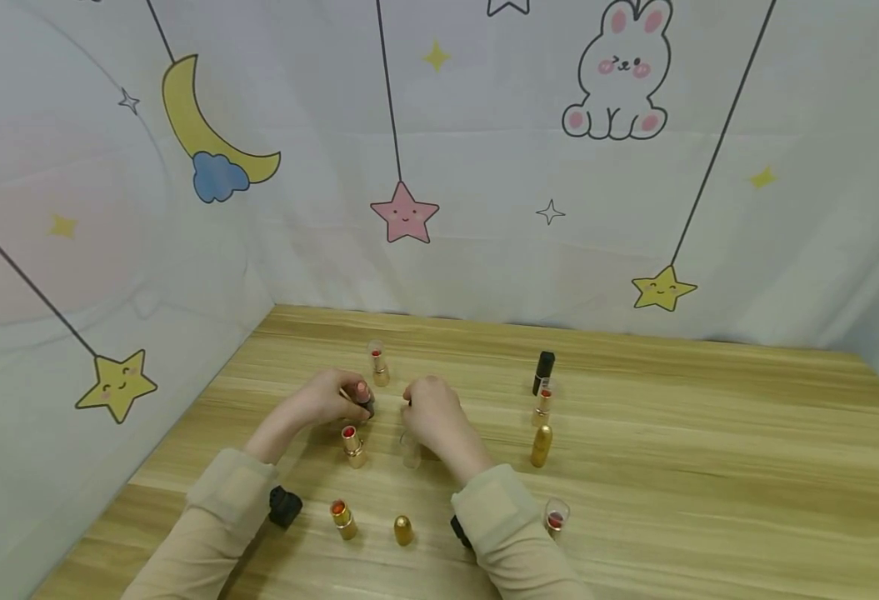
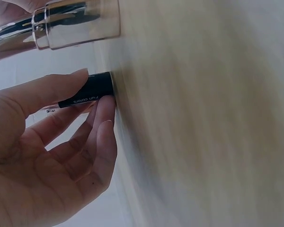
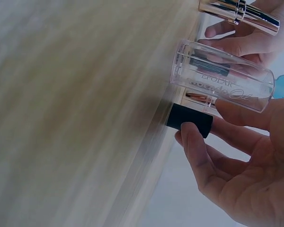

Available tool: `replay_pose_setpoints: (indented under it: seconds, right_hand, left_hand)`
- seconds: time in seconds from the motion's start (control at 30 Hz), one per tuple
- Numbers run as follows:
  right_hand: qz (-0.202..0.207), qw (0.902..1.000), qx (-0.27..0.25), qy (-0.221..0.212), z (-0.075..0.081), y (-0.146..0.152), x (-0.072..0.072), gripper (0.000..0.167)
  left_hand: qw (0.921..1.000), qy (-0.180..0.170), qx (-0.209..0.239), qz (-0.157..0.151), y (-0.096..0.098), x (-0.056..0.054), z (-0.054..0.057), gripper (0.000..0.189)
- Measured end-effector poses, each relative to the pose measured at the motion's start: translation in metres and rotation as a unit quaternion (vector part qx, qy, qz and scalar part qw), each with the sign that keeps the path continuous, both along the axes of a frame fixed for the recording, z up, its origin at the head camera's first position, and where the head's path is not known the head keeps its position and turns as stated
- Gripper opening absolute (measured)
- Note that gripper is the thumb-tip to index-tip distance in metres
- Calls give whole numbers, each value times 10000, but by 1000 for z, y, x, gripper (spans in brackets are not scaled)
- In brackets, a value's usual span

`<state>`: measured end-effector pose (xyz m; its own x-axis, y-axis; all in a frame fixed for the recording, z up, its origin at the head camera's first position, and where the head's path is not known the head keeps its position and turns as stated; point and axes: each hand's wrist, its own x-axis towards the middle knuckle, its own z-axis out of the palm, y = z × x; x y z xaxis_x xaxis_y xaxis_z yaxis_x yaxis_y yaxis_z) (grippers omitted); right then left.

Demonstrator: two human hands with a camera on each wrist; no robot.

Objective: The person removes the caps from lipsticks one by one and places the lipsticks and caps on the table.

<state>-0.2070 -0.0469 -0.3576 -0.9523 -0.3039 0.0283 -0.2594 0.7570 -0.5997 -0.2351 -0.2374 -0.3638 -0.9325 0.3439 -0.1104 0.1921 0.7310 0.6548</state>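
My left hand (image 1: 322, 398) pinches a lipstick with a black base (image 2: 90, 91) and a pinkish tip, held upright at the tabletop. Lettering shows on that base in the left wrist view. To its right, my right hand (image 1: 435, 412) grips a small black cap (image 3: 189, 120) between thumb and fingers, down at the wood. A clear lettered cap (image 3: 222, 75) stands just nearer than the right hand. An uncapped gold lipstick with a red tip (image 1: 352, 447) is in front of the left hand, and a clear-topped lipstick (image 1: 379, 367) stands beyond the two hands.
Right of the hands stand a black tube (image 1: 544, 372), a red lipstick (image 1: 543, 407) and a gold bullet-shaped tube (image 1: 541, 447). Nearer are an orange-red lipstick (image 1: 344, 520), a gold cap (image 1: 403, 530), a black object (image 1: 284, 507) and a clear-topped lipstick (image 1: 556, 518). Printed cloth (image 1: 499, 250) surrounds the table.
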Motion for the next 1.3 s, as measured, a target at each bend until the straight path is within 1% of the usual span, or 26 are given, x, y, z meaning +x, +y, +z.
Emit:
replay_pose_setpoints:
  seconds: [0.17, 0.27, 0.4, 0.53, 0.63, 0.73, 0.9, 0.97, 1.0, 1.1, 1.2, 1.23, 1.3]
  right_hand:
    - [-104, 9998, -49, -170, 2, 2, 5, 29]
    - [-172, 9997, -67, -128, 3, 2, 6, 30]
    - [-204, 9997, 54, 126, 8, 2, 7, 30]
    - [-214, 9987, 250, 380, 17, 1, 9, 29]
    - [-234, 9974, 402, 552, 26, -1, 12, 29]
    - [-227, 9955, 553, 740, 38, -3, 14, 29]
    - [-114, 9930, 643, 982, 65, -9, 17, 26]
    - [-52, 9930, 609, 1006, 76, -10, 17, 25]
    - [-17, 9931, 581, 1017, 81, -10, 16, 22]
    - [-9, 9939, 563, 943, 93, -11, 11, 23]
    - [-36, 9935, 746, 863, 101, -11, 2, 22]
    - [-48, 9932, 824, 825, 103, -11, 0, 24]
    - [-22, 9924, 970, 758, 106, -12, -6, 22]
  left_hand:
    - [10000, -65, -60, 15, 2, 1, 1, 14]
    - [9999, -94, -47, 26, 1, 0, 0, 19]
    - [9996, -193, -25, 203, 0, 1, 2, 27]
    - [9977, -429, 89, 520, -1, 4, 6, 29]
    - [9956, -579, 236, 692, -3, 5, 7, 32]
    - [9943, -623, 263, 824, -5, 5, 9, 30]
    - [9937, -486, 212, 989, -9, 2, 14, 26]
    - [9939, -418, 208, 998, -9, 0, 16, 27]
    - [9939, -400, 220, 1002, -8, -1, 16, 28]
    - [9941, -358, 288, 981, -7, -4, 17, 31]
    - [9952, -261, 359, 872, -7, -8, 16, 34]
    - [9952, -254, 389, 858, -8, -9, 15, 35]
    - [9953, -269, 414, 838, -8, -12, 12, 36]
